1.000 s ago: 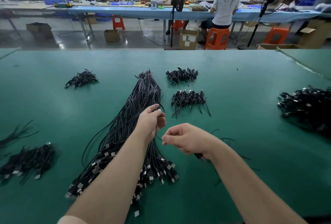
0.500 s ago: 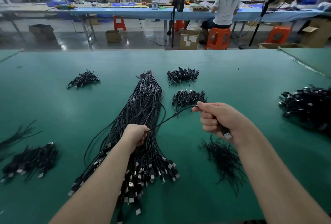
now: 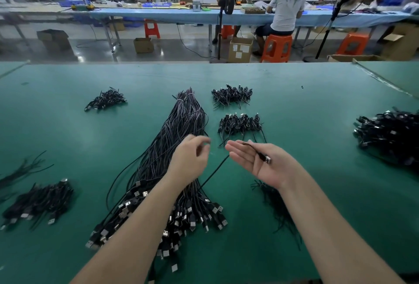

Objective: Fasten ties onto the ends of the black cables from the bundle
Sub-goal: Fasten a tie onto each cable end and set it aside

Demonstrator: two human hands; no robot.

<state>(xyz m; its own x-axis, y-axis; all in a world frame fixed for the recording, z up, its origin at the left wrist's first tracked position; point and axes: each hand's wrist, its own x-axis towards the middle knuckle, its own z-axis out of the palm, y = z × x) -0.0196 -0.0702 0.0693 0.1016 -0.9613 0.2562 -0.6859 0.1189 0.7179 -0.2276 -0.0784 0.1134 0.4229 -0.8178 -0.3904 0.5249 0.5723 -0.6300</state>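
Looking down from the head camera, a big green table (image 3: 68, 138) fills most of the view. A long bundle of black cables (image 3: 181, 129) lies in the middle, thin at the far end and spread wide near the person, with shiny metal plugs at the near end.

The right hand (image 3: 260, 161) is palm up with its fingers straight and loose. One black cable (image 3: 254, 150) lies across the palm, and its plug end sits by the thumb. The cable drops off the fingertips and runs down toward the bundle, where its far end is lost among the others.

The left hand (image 3: 192, 159) hovers over the bundle with fingers loosely curled. The fingertips are blurry, so I cannot tell if they pinch anything.

A small heap of thin black ties (image 3: 275, 202) lies on the table under the right wrist. The arm hides part of it.

Smaller piles of bunched cables sit around: two behind the hands (image 3: 231, 96) (image 3: 240, 123), one far left (image 3: 105, 101), one near left (image 3: 38, 202), and a big one on the right (image 3: 390, 136), cut off by the edge.

Far back, a person in a white shirt (image 3: 286, 7) sits on an orange stool (image 3: 276, 47) at a blue table (image 3: 158, 15), facing away.
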